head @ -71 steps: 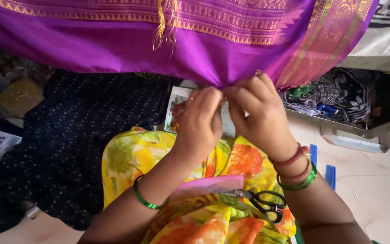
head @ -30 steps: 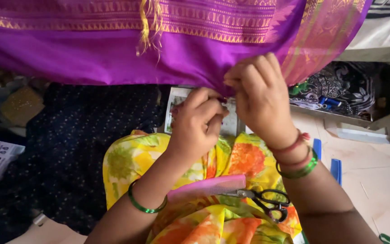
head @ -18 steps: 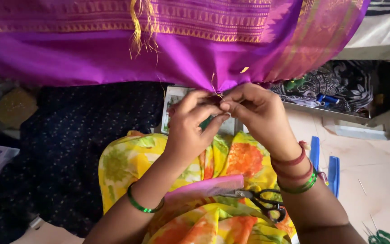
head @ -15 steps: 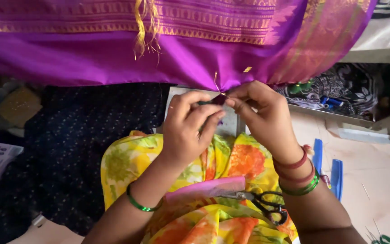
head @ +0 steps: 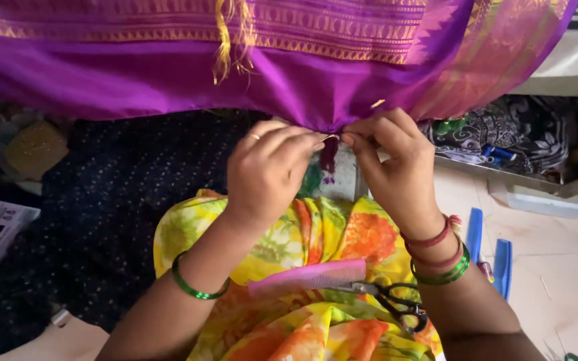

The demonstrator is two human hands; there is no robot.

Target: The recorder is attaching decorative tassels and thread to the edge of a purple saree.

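Note:
A purple silk cloth (head: 168,80) with a gold woven border hangs across the top of the view. My left hand (head: 269,170) and my right hand (head: 393,167) meet at its lower edge, fingertips pinched together on a small purple tassel (head: 329,152) of threads that dangles from the hem. A yellow thread tassel (head: 225,40) hangs higher up on the border. Green bangles sit on both wrists, with red ones on the right.
On my lap, over yellow and orange floral cloth (head: 289,241), lie a pink comb (head: 309,277) and black-handled scissors (head: 396,304). Two blue combs (head: 490,251) rest on the floor at right. Dark dotted fabric (head: 102,214) covers the left.
My hands dropped from gripping the hem to pinching a thread bundle just below it; the purple tassel now hangs between my fingertips.

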